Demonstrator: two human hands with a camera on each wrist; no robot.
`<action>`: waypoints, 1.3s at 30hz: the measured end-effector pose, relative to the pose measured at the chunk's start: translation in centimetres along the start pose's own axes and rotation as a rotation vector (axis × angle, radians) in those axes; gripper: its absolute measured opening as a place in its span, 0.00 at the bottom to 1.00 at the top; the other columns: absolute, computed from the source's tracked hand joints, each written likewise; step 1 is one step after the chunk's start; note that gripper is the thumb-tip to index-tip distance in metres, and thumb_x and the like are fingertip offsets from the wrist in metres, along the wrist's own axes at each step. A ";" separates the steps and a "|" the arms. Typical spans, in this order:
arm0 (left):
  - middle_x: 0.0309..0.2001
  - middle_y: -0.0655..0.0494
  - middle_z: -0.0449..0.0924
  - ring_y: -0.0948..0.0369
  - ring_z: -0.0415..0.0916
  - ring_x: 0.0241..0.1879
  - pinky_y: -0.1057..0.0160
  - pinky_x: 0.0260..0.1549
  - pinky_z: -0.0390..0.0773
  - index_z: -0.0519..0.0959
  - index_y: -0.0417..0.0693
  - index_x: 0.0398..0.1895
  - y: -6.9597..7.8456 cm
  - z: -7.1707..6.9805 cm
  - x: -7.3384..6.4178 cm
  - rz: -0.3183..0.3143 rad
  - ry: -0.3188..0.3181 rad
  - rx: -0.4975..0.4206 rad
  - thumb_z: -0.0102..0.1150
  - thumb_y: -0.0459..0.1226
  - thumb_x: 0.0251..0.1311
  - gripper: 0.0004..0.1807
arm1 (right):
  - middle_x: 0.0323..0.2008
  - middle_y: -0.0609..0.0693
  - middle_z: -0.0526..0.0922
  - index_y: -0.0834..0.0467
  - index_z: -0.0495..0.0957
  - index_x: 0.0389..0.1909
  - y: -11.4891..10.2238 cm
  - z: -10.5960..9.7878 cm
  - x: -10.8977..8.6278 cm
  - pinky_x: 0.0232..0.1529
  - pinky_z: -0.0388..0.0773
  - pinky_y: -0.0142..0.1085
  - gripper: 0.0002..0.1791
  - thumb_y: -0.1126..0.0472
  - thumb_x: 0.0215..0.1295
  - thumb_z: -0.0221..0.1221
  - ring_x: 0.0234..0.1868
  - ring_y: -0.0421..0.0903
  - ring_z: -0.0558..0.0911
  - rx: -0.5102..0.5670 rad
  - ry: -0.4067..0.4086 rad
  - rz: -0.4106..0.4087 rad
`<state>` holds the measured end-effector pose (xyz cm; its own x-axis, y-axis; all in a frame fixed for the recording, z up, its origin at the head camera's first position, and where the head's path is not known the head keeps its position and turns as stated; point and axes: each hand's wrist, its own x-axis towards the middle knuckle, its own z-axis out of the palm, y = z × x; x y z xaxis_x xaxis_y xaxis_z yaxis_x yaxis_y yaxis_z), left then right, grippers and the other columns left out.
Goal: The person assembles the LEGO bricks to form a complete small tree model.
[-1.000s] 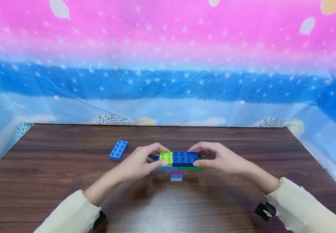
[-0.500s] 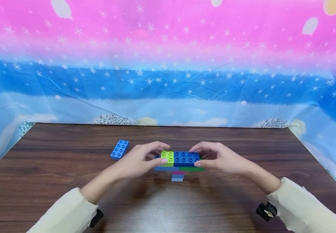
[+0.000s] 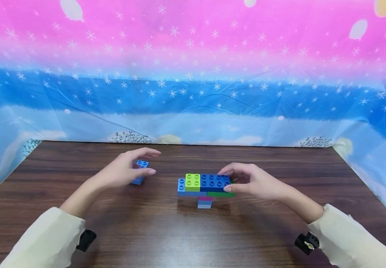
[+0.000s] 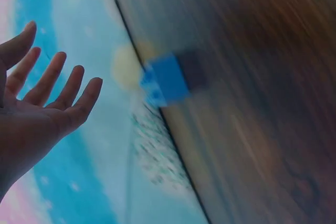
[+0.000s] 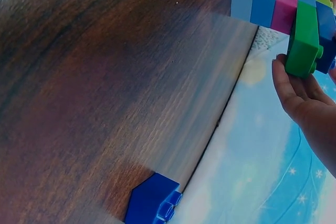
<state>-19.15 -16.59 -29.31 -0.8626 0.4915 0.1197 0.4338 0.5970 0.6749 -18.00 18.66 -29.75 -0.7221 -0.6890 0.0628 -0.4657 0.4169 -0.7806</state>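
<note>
My left hand [image 3: 119, 172] is held over a loose light-blue building brick [image 3: 137, 181], with fingers spread apart and nothing in them. In the left wrist view that brick [image 4: 170, 78] lies on the table, apart from the open fingers. My right hand [image 3: 254, 182] pinches the right end of a dark-blue brick [image 3: 215, 181] on top of a T-shaped brick stack. Beside it sits a lime brick [image 3: 192, 182]. Below are a blue brick [image 3: 191, 193] and a green brick [image 5: 303, 38], borne by a narrow column with a pink brick [image 5: 284, 10].
In the right wrist view another dark-blue brick [image 5: 149, 201] lies on the wooden table [image 3: 193, 238]. A patterned cloth [image 3: 193, 96] hangs along the table's back and sides.
My left hand has left the lime brick and moved left to the loose light-blue brick. My right hand stays at the stack's right end.
</note>
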 end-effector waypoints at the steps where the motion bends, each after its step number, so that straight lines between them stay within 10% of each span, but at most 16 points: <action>1: 0.58 0.48 0.69 0.47 0.64 0.58 0.45 0.49 0.67 0.68 0.50 0.60 -0.5 -0.3 -0.2 -0.011 -0.009 0.003 0.58 0.38 0.59 0.24 | 0.44 0.50 0.77 0.55 0.72 0.52 0.0 0.0 0.0 0.39 0.75 0.39 0.18 0.59 0.61 0.59 0.44 0.46 0.77 -0.001 0.001 0.000; 20: 0.56 0.33 0.67 0.44 0.72 0.49 0.48 0.43 0.72 0.65 0.40 0.61 -5.6 -1.9 -1.0 -0.125 -0.079 0.002 0.57 0.23 0.52 0.30 | 0.45 0.51 0.78 0.56 0.72 0.52 0.2 -0.1 0.1 0.40 0.76 0.39 0.18 0.60 0.61 0.59 0.43 0.46 0.78 0.022 -0.005 -0.016; 32: 0.55 0.33 0.66 0.54 0.77 0.39 0.59 0.35 0.75 0.65 0.37 0.61 -5.1 -0.8 -0.6 -0.123 -0.106 -0.075 0.58 0.22 0.52 0.30 | 0.45 0.51 0.77 0.57 0.72 0.52 0.1 0.0 0.1 0.41 0.76 0.39 0.18 0.60 0.61 0.59 0.44 0.46 0.77 0.024 -0.003 -0.011; 39: 0.50 0.40 0.71 0.48 0.73 0.43 0.51 0.41 0.72 0.69 0.41 0.58 -4.6 -0.3 0.0 -0.106 -0.088 0.066 0.62 0.26 0.50 0.29 | 0.44 0.51 0.77 0.56 0.72 0.52 0.2 0.0 0.1 0.39 0.76 0.39 0.17 0.60 0.61 0.59 0.44 0.46 0.77 0.020 -0.007 -0.018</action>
<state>-21.19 -19.54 -32.25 -0.8794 0.4757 -0.0159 0.3603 0.6872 0.6309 -18.14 18.66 -29.94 -0.7103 -0.7002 0.0729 -0.4681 0.3924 -0.7918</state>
